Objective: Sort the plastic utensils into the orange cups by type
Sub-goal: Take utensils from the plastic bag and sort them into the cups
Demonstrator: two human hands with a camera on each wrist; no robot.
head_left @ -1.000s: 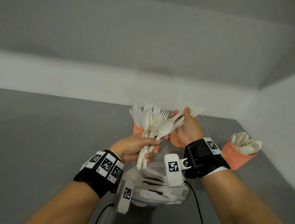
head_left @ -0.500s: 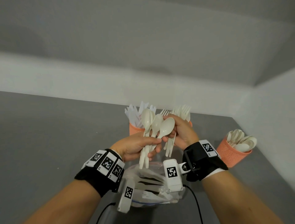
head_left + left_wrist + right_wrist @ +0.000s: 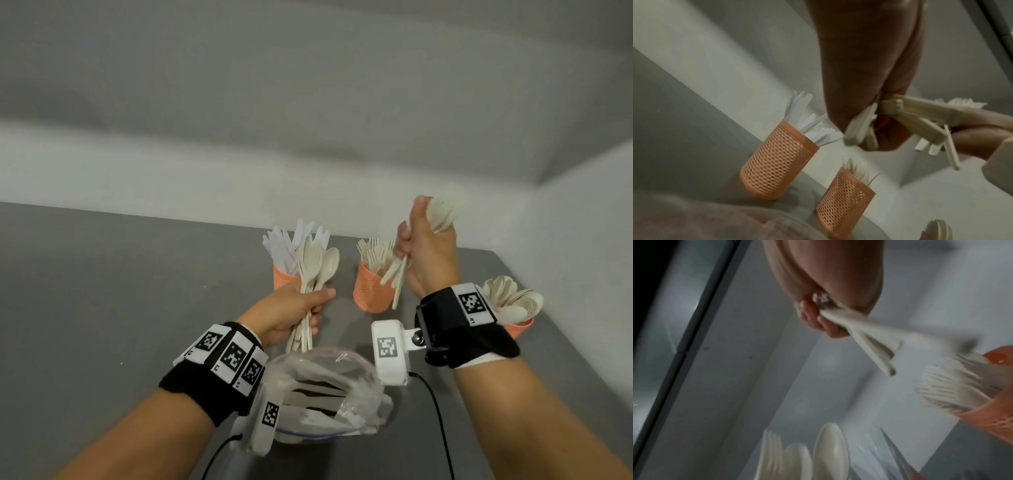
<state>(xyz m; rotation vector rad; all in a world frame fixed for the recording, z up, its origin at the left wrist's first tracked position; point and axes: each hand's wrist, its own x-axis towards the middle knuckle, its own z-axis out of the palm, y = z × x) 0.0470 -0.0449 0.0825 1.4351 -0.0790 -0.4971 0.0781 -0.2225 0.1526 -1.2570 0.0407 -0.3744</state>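
Fingers of our left hand [image 3: 289, 313] curl round a bunch of cream plastic spoons and forks [image 3: 313, 270]; our right hand [image 3: 428, 253] grips cream plastic spoons [image 3: 442, 216] above the middle orange mesh cup [image 3: 371, 291].

From head height we look down at the grey table [image 3: 102, 291], while both close wrist views look upward, sharing the orange mesh cup of forks [image 3: 373, 291] [image 3: 844, 203] [image 3: 982, 405].
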